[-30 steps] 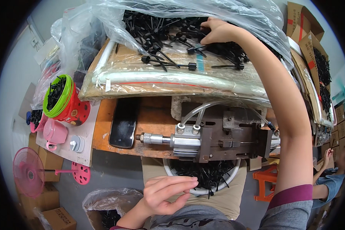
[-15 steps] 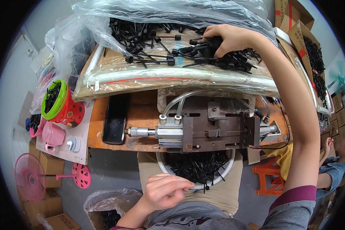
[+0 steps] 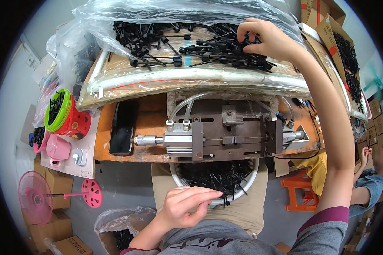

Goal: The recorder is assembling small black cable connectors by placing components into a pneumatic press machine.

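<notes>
At the far right of the raised tray, my right hand (image 3: 266,40) curls its fingers and thumb around several black plastic pieces (image 3: 250,39), thin stems with small round heads. More of these pieces form a pile (image 3: 225,51) just left of it. My left hand (image 3: 185,208) is held low over my lap with its fingers stretched to the right and the thumb apart; I see nothing in it. Its fingertips are at the near rim of a white round basket (image 3: 252,187) filled with the same black pieces. Between tray and basket stands a metal clamping fixture (image 3: 230,127) with clear air hoses (image 3: 181,106).
The tray edge (image 3: 157,83) is wrapped in plastic film. A phone (image 3: 122,131) lies left of the fixture. Further left are a red-and-green bucket (image 3: 78,121), a pink cup (image 3: 58,148) and a pink fan (image 3: 35,197). On the right are an orange stool (image 3: 291,191) and another person's arm (image 3: 361,163).
My right hand has lifted a little and moved right off the pile, black pieces between its fingers. My left hand's fingers have straightened slightly. The whole view has shifted somewhat.
</notes>
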